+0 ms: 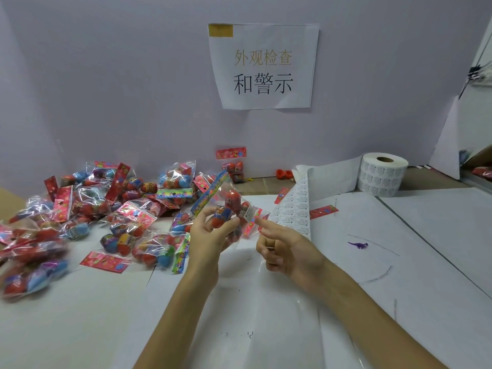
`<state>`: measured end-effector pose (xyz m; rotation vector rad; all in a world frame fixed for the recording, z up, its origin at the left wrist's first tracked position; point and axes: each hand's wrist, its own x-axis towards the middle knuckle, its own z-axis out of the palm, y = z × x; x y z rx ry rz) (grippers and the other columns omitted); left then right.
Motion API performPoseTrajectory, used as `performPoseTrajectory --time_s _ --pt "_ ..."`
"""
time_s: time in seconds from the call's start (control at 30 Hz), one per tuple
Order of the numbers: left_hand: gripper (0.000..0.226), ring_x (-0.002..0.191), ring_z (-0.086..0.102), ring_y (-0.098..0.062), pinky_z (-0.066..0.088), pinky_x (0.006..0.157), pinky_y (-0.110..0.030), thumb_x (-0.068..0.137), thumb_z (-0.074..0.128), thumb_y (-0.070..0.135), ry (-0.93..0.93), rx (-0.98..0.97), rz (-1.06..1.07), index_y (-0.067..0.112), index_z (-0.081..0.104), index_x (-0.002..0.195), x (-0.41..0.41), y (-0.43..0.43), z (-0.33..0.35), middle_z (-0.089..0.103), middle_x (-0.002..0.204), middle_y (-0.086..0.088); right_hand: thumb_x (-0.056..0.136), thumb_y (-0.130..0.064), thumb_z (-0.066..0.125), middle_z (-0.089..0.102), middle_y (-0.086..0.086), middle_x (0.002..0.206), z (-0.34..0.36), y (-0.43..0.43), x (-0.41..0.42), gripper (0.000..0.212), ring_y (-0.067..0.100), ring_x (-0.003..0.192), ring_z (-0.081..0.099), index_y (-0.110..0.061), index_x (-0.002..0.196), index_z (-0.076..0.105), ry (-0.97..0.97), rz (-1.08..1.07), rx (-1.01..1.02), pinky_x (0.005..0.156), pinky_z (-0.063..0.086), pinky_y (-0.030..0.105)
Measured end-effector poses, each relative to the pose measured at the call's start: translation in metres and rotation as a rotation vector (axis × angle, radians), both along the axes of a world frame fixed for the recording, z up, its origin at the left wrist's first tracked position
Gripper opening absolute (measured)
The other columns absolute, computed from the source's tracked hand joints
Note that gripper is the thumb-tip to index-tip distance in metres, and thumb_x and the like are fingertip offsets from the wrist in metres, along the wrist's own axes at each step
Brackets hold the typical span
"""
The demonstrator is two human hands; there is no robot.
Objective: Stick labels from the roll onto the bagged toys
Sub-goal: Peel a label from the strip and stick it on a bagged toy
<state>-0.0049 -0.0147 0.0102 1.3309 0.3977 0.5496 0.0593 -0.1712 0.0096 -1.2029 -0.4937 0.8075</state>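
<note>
My left hand (pixel 210 235) holds up a clear bag of red and blue toy eggs (pixel 229 206) above the table's middle. A small white label (pixel 249 214) sits on the bag's right side. My right hand (pixel 282 249) points its index finger at that label, fingertip touching it, with the other fingers curled. A strip of labels (pixel 295 209) runs from the white label roll (pixel 380 174) at the back right to just right of my hands. A heap of bagged toys (pixel 106 209) covers the table's left half.
A paper sign with printed characters (pixel 263 65) hangs on the back wall. One toy bag (pixel 234 166) leans on the wall under it. A small purple dinosaur figure (pixel 359 245) lies on the white paper to the right. Loose red header cards (pixel 323 211) lie about.
</note>
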Motion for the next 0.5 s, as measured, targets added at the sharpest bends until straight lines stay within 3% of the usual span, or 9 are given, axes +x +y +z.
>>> performPoseTrajectory --time_s 0.1,0.23,0.3,0.5 --pt "0.040 0.107 0.071 -0.035 0.059 0.092 -0.046 0.092 0.072 0.011 0.003 -0.048 -0.040 0.013 0.058 0.129 0.0000 0.0005 -0.0007 0.069 0.121 -0.017 0.099 -0.021 0.057 0.053 0.001 0.065 -0.0043 0.0029 0.0042 0.034 0.011 0.050 0.030 -0.025 0.133 0.056 -0.008 -0.143 -0.044 0.045 0.029 0.021" --pt "0.034 0.101 0.073 -0.027 0.059 0.068 -0.027 0.094 0.069 0.020 0.007 -0.059 -0.092 0.016 0.060 0.127 -0.0015 -0.0008 0.0009 0.073 0.115 -0.012 0.092 -0.025 0.069 0.051 -0.001 0.069 -0.0071 0.0050 0.0074 0.028 0.011 0.049 0.031 -0.022 0.120 0.065 -0.085 -0.272 -0.048 0.044 0.031 0.022" --pt "0.032 0.094 0.074 -0.022 0.056 0.064 -0.023 0.094 0.068 0.023 0.014 -0.033 -0.111 0.017 0.063 0.125 -0.0014 -0.0021 0.0009 0.076 0.107 -0.009 0.091 -0.024 0.072 0.050 -0.003 0.067 -0.0088 0.0043 0.0073 0.027 0.010 0.047 0.033 -0.021 0.117 0.066 -0.139 -0.296 -0.049 0.045 0.033 0.022" --pt "0.041 0.094 0.075 -0.020 0.057 0.067 -0.023 0.086 0.074 0.032 0.032 0.031 -0.173 0.020 0.064 0.124 -0.0007 -0.0081 0.0028 0.075 0.110 -0.007 0.089 -0.028 0.075 0.058 -0.003 0.068 -0.0094 0.0027 0.0050 0.015 0.010 0.052 0.046 -0.028 0.103 0.070 -0.315 -0.363 -0.098 0.051 0.042 0.026"
